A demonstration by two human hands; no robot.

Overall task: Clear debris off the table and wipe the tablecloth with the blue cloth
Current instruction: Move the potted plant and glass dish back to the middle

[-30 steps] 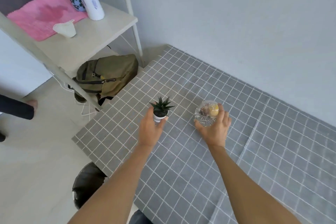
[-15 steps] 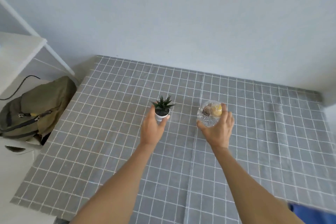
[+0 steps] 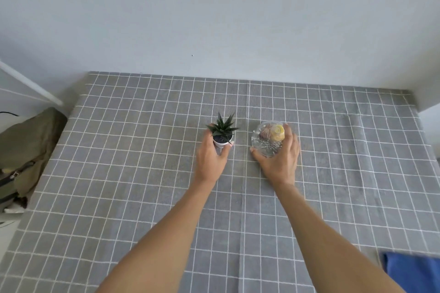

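The fingers (image 3: pixel 209 137) of the left hand (image 3: pixel 210 162) wrap the white pot of a small potted succulent (image 3: pixel 222 131), thumb tip showing on the pot's right side, so this hand is grasping the plant; the pot stands upright on the desk. The fingers (image 3: pixel 291 140) of the right hand (image 3: pixel 278 162) curl round the right flank of a clear glass bowl (image 3: pixel 266 141), the thumb hooked at its near left edge, grasping it. Inside the bowl lie a yellowish lump and a brownish one (what they are cannot be told). Whether the bowl sits on the cloth or is slightly raised cannot be told.

Plant and bowl stand just beside one another, apart, near the middle of the desk, with both bare forearms reaching in from the near edge. Under them spreads the tablecloth (image 3: pixel 142 173), grey with a white grid, creased along a fold line that runs between the two hands. The blue cloth (image 3: pixel 412 271) lies at the near right corner of the desk, well apart from both hands, partly cut off by the picture's edge.

Off the desk's left side sits an olive backpack (image 3: pixel 26 145), with a white slanted shelf leg (image 3: pixel 31 85) above it. A pale wall (image 3: pixel 214 19) stands behind the far edge.
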